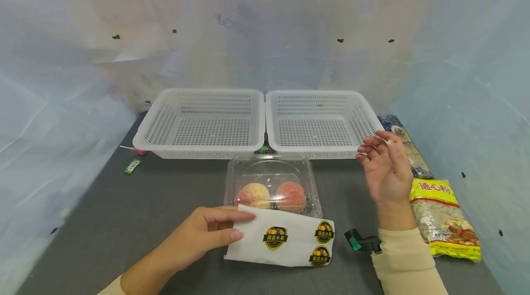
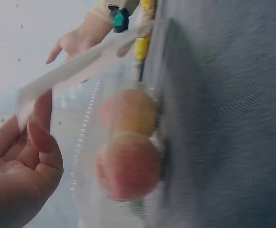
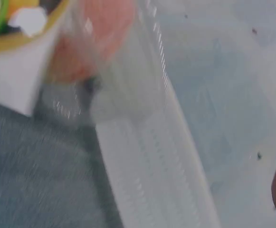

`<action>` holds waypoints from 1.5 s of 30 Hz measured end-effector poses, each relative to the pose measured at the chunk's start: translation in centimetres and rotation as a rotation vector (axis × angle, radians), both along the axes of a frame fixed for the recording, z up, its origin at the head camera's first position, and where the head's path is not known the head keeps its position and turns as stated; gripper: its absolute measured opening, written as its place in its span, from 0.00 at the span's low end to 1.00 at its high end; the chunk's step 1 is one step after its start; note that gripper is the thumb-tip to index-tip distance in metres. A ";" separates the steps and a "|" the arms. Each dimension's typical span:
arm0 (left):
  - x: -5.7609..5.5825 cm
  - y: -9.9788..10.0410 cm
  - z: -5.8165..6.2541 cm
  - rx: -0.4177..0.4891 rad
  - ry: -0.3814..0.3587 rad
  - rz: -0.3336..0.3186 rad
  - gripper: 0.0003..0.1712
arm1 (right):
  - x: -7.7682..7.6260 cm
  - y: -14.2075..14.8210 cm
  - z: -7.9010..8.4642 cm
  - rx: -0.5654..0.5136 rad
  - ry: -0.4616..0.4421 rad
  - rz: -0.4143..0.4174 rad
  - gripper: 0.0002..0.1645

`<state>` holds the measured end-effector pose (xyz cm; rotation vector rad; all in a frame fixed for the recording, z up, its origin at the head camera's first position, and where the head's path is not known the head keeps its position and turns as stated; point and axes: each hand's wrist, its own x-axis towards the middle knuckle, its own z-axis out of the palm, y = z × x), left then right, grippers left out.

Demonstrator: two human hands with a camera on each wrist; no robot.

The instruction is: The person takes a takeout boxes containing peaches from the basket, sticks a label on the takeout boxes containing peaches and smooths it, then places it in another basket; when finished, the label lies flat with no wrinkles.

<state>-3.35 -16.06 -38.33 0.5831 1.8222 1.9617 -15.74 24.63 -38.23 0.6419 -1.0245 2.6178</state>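
Observation:
My left hand (image 1: 207,230) pinches the left edge of a white sheet of round fruit labels (image 1: 294,244) between thumb and fingers. The sheet is held above the table and overlaps the front of a clear plastic clamshell box (image 1: 271,166) in the head view. Inside that lidded box lie peaches (image 1: 291,196), seen also as blurred peaches (image 2: 135,166) in the left wrist view. Raised at the right, my right hand (image 1: 387,170) has loosely bent fingers, with nothing plainly held, and overlaps the corner of the right basket. Only a fingertip of it shows in the right wrist view.
Two white plastic baskets (image 1: 198,148) (image 1: 323,149) stand side by side behind the box. At right lie a yellow food packet (image 1: 447,221) and a blue packet (image 1: 407,147). A small green-white wrapper (image 1: 132,166) and a pink lollipop (image 1: 140,152) are at left.

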 end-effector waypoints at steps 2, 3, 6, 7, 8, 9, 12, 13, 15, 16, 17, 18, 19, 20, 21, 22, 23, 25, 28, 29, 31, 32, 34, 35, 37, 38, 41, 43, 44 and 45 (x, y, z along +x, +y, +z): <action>-0.5 0.2 0.5 0.026 0.062 0.016 0.21 | 0.2 -0.7 0.6 0.054 0.079 0.091 0.19; -0.8 0.3 0.7 0.041 0.090 0.025 0.21 | 0.3 -1.0 0.9 0.076 0.110 0.126 0.19; -1.9 0.5 1.1 0.063 0.139 0.077 0.22 | 0.6 -2.0 1.8 0.122 0.181 0.201 0.21; -2.3 0.6 1.1 0.073 0.146 0.098 0.23 | 0.7 -2.2 2.1 0.132 0.196 0.216 0.21; -2.8 0.7 1.2 0.086 0.151 0.119 0.23 | 0.7 -2.5 2.4 0.139 0.207 0.228 0.21; -3.2 0.8 1.2 0.097 0.149 0.143 0.24 | 0.8 -2.8 2.6 0.145 0.215 0.238 0.22; -4.5 1.5 1.5 0.121 0.142 0.223 0.27 | 0.9 -3.6 3.3 0.175 0.232 0.246 0.21; -4.9 1.7 1.6 0.131 0.144 0.247 0.28 | 1.0 -3.8 3.5 0.182 0.237 0.250 0.21; -5.7 2.1 1.9 0.151 0.150 0.292 0.30 | 1.0 -4.2 3.8 0.204 0.250 0.248 0.22; -6.0 2.4 2.2 0.160 0.151 0.312 0.31 | 1.1 -4.4 4.0 0.213 0.254 0.245 0.22; -6.4 2.6 2.4 0.168 0.156 0.329 0.31 | 1.1 -4.6 4.1 0.221 0.256 0.243 0.22; -6.7 2.7 2.6 0.175 0.161 0.344 0.31 | 1.1 -4.8 4.3 0.230 0.259 0.240 0.22; -7.0 2.9 2.9 0.184 0.164 0.356 0.32 | 1.2 -5.0 4.5 0.245 0.263 0.233 0.22; -7.2 3.1 3.1 0.196 0.168 0.364 0.32 | 1.2 -5.2 4.6 0.259 0.264 0.224 0.22; -7.5 3.2 3.3 0.205 0.174 0.372 0.32 | 1.3 -5.4 4.8 0.274 0.264 0.216 0.22; -7.7 3.4 3.5 0.212 0.183 0.379 0.33 | 1.3 -5.7 5.0 0.287 0.266 0.209 0.22; -8.0 3.6 3.7 0.220 0.194 0.381 0.33 | 1.3 -5.9 5.1 0.302 0.271 0.206 0.23; -8.3 3.9 4.0 0.228 0.221 0.387 0.33 | 1.3 -6.4 5.3 0.332 0.277 0.195 0.24; -8.6 4.3 4.2 0.225 0.263 0.382 0.33 | 1.1 -6.9 5.3 0.394 0.286 0.178 0.25; -8.6 4.4 4.2 0.224 0.273 0.379 0.33 | 1.0 -7.0 5.2 0.426 0.288 0.171 0.26; -8.6 4.6 4.2 0.217 0.288 0.380 0.33 | 0.9 -7.2 5.0 0.493 0.284 0.157 0.27; -8.6 4.6 4.2 0.218 0.289 0.383 0.33 | 0.9 -7.3 5.0 0.528 0.277 0.149 0.27; -8.7 4.7 4.2 0.221 0.289 0.389 0.33 | 0.8 -7.4 4.8 0.598 0.258 0.137 0.29; -8.7 4.8 4.2 0.222 0.286 0.392 0.33 | 0.8 -7.5 4.8 0.626 0.243 0.133 0.29; -8.8 4.9 4.2 0.217 0.284 0.394 0.33 | 0.7 -7.7 4.7 0.677 0.208 0.120 0.29; -8.8 4.9 4.2 0.215 0.281 0.393 0.33 | 0.7 -7.8 4.6 0.701 0.194 0.111 0.29; -8.9 5.0 4.0 0.203 0.285 0.395 0.32 | 0.6 -8.1 4.4 0.761 0.153 0.082 0.28; -8.9 4.9 3.9 0.193 0.294 0.403 0.32 | 0.5 -8.4 4.2 0.795 0.129 0.065 0.28; -8.9 4.8 3.9 0.189 0.297 0.406 0.32 | 0.4 -8.6 4.0 0.812 0.120 0.057 0.28; -8.9 4.8 3.8 0.186 0.299 0.408 0.31 | 0.4 -8.7 3.9 0.830 0.110 0.056 0.27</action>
